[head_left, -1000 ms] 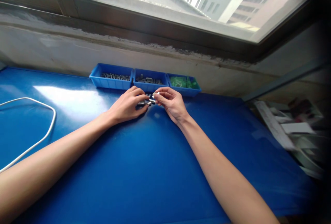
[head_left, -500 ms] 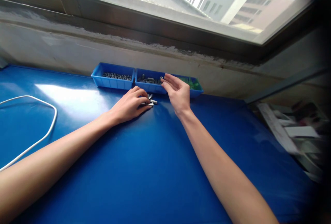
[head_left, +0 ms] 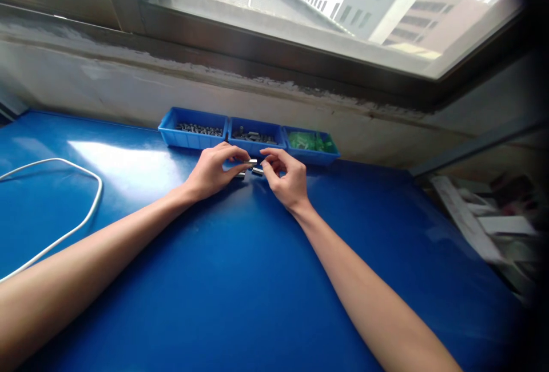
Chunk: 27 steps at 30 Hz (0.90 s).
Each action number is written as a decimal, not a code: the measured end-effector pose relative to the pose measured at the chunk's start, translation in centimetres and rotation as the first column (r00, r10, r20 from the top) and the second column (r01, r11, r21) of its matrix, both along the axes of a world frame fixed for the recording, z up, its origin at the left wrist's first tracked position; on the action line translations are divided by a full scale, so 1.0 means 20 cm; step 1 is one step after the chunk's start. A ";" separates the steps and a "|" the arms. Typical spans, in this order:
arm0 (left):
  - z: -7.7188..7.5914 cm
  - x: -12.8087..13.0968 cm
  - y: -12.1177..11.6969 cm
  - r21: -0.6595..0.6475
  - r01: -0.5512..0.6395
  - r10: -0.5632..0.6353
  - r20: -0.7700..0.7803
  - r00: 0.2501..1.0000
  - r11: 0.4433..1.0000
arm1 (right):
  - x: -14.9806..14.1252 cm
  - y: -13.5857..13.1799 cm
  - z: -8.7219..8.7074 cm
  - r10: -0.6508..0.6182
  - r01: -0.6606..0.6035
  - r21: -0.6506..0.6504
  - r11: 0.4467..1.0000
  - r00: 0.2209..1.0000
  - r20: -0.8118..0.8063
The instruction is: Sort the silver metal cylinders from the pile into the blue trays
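My left hand (head_left: pixel 214 170) is closed, with a small silvery metal cylinder (head_left: pixel 253 162) pinched between thumb and fingertips and pointing right. Just to its right, my right hand (head_left: pixel 286 178) has its thumb and fingertips drawn together; whatever sits between them is too small to make out. Under the hands, a short metal cylinder (head_left: pixel 258 171) lies on the blue tabletop (head_left: pixel 266 280). Another metal piece (head_left: pixel 241 175) lies by my left thumb, partly hidden.
Behind the hands, three joined blue bins stand along the wall: a left bin (head_left: pixel 184 139) with small dark grey parts, a middle bin (head_left: pixel 257 146) with metal cylinders, and a right bin (head_left: pixel 317 157) with green pieces. A white cable (head_left: pixel 96 189) curves across the left side.
My right hand has come down and left from over the bins to beside my left hand. My left hand has lifted a metal cylinder from the small group on the tabletop.
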<state>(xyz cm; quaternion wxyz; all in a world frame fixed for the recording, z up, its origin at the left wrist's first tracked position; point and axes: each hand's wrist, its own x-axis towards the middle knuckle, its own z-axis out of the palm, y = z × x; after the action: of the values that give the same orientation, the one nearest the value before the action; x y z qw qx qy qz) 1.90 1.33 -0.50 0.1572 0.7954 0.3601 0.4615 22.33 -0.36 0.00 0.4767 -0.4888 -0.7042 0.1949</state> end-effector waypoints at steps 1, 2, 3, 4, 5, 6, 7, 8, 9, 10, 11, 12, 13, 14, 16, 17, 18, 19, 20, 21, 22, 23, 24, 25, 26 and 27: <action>0.01 0.00 0.00 -0.060 -0.002 0.005 0.051 0.999 0.998 | 0.00 0.00 0.00 0.019 -0.019 0.006 1.000 1.000 0.018; 0.01 0.00 0.00 -0.119 0.004 0.008 0.101 0.995 0.993 | 0.00 0.00 0.00 0.039 -0.040 0.011 0.999 0.999 0.035; 0.01 0.00 0.00 -0.175 0.017 0.009 0.147 0.989 0.984 | 0.00 0.00 0.00 0.059 -0.060 0.015 0.998 0.997 0.053; 0.02 -0.01 0.01 -0.221 0.035 0.007 0.186 0.983 0.975 | 0.00 0.00 0.00 0.076 -0.077 0.019 0.997 0.995 0.068; 0.02 -0.01 0.01 -0.258 0.056 0.001 0.215 0.977 0.965 | -0.01 0.00 0.00 0.090 -0.092 0.022 0.995 0.992 0.083; 0.02 -0.01 0.01 -0.286 0.073 -0.006 0.230 0.973 0.955 | -0.01 0.00 0.00 0.100 -0.103 0.027 0.994 0.990 0.097; 0.02 -0.02 0.02 -0.306 0.086 -0.013 0.234 0.972 0.948 | -0.01 0.00 0.00 0.108 -0.112 0.034 0.993 0.988 0.108; 0.02 -0.02 0.02 -0.318 0.093 -0.017 0.232 0.973 0.943 | -0.01 0.00 -0.01 0.112 -0.118 0.045 0.992 0.987 0.116; 0.02 -0.02 0.02 -0.323 0.095 -0.022 0.224 0.974 0.941 | -0.01 0.00 -0.01 0.117 -0.124 0.055 0.991 0.986 0.121; 0.02 -0.02 0.02 -0.322 0.097 -0.027 0.215 0.976 0.942 | -0.01 0.01 -0.02 0.121 -0.129 0.064 0.990 0.985 0.123; 0.02 -0.02 0.02 -0.319 0.098 -0.032 0.204 0.978 0.943 | -0.01 0.01 -0.02 0.123 -0.132 0.067 0.989 0.985 0.121; 0.02 -0.02 0.02 -0.314 0.099 -0.038 0.194 0.980 0.944 | -0.01 0.01 -0.03 0.124 -0.132 0.067 0.989 0.985 0.119; 0.02 -0.02 0.02 -0.311 0.102 -0.045 0.184 0.982 0.945 | -0.01 0.01 -0.03 0.122 -0.130 0.065 0.989 0.986 0.117; 0.01 -0.02 0.02 -0.310 0.105 -0.053 0.173 0.983 0.945 | -0.01 0.01 -0.03 0.118 -0.126 0.062 0.990 0.986 0.115; 0.01 -0.02 0.02 -0.312 0.114 -0.068 0.155 0.986 0.943 | -0.01 0.00 -0.02 0.111 -0.119 0.062 0.991 0.987 0.112; 0.01 -0.02 0.02 -0.314 0.119 -0.076 0.148 0.986 0.942 | -0.01 0.00 -0.02 0.113 -0.120 0.066 0.991 0.988 0.109; 0.01 -0.02 0.02 -0.312 0.121 -0.080 0.140 0.987 0.942 | -0.01 -0.01 -0.02 0.116 -0.124 0.070 0.990 0.988 0.103; 0.02 -0.01 0.01 -0.309 0.116 -0.079 0.132 0.988 0.944 | -0.01 -0.01 -0.01 0.119 -0.126 0.071 0.990 0.988 0.094; 0.02 -0.01 0.01 -0.303 0.106 -0.070 0.125 0.990 0.947 | -0.01 -0.01 -0.01 0.118 -0.123 0.066 0.990 0.990 0.081; 0.03 -0.01 0.01 -0.297 0.088 -0.055 0.120 0.991 0.951 | -0.01 -0.01 -0.01 0.109 -0.112 0.056 0.992 0.992 0.061; 0.03 0.00 0.01 -0.291 0.066 -0.033 0.116 0.993 0.954 | -0.01 0.00 -0.01 0.088 -0.089 0.042 0.995 0.996 0.034; 0.04 0.00 0.01 -0.286 0.039 -0.007 0.112 0.994 0.957 | 0.00 0.01 0.00 0.053 -0.053 0.030 0.998 0.999 -0.004; 0.04 0.00 0.01 -0.276 0.011 0.019 0.106 0.994 0.961 | 0.00 0.02 0.00 0.008 -0.007 0.021 1.000 0.999 -0.048; 0.04 0.00 0.01 -0.258 -0.013 0.038 0.094 0.995 0.966 | 0.01 0.04 0.00 -0.042 0.043 0.017 0.999 0.994 -0.097; 0.03 0.00 0.01 -0.234 -0.029 0.048 0.075 0.996 0.972 | 0.01 0.06 0.01 -0.093 0.097 0.018 0.995 0.985 -0.144; 0.02 0.01 0.01 -0.207 -0.034 0.045 0.049 0.998 0.978 | 0.01 0.08 0.01 -0.140 0.147 0.021 0.989 0.972 -0.186</action>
<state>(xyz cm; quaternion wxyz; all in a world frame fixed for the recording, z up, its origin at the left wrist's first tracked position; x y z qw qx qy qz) 2.00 1.50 0.00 0.2390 0.7549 0.4172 0.4460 22.56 1.21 0.23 0.5611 -0.5100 -0.6231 0.1922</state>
